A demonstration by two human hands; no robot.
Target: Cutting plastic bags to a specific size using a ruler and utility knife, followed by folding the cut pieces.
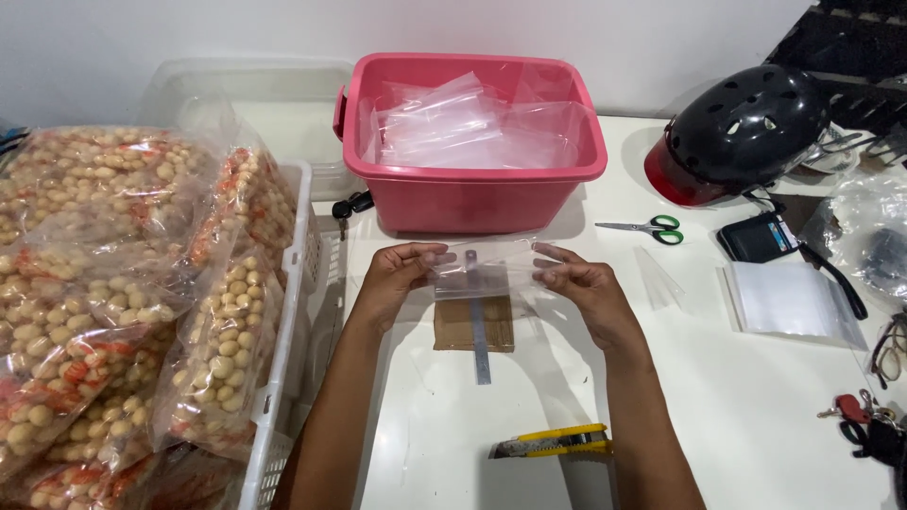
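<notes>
While both hands hover over the white tabletop [756, 397], the head camera shows them sharing one small clear plastic zip bag [487, 269], stretched flat between them above the table. The left hand [397, 279] pinches the bag's left edge, thumb and fingers closed together on the film. The right hand [586, 288] grips the right edge the same way, fingertips clamped on the plastic. Directly beneath the bag lies a brown cardboard square [458, 326], and a thin grey metal ruler [480, 345] rests across it, running toward the person.

Just behind the hands stands a pink rectangular plastic tub [468, 198] loosely filled with more clear plastic bags [472, 127]. Left of it sits a translucent lidded container [265, 99] against the wall. Along the left side, a white slatted plastic basket [298, 283] is heaped with large clear sacks of pale round nuts [104, 274] with patches of red-orange.

Near the lower edge, between the forearms, lies a yellow-and-black utility knife [557, 441]. To the right of the tub rest green-handled scissors [652, 228], and further right a glossy black helmet with a red visor [737, 132]. Below the helmet are a dark wallet-like pouch [756, 236] and a flat stack of clear zip bags [789, 300]. A bunch of keys with a red tag [864, 416] sits at the right margin, well apart from the hands.
</notes>
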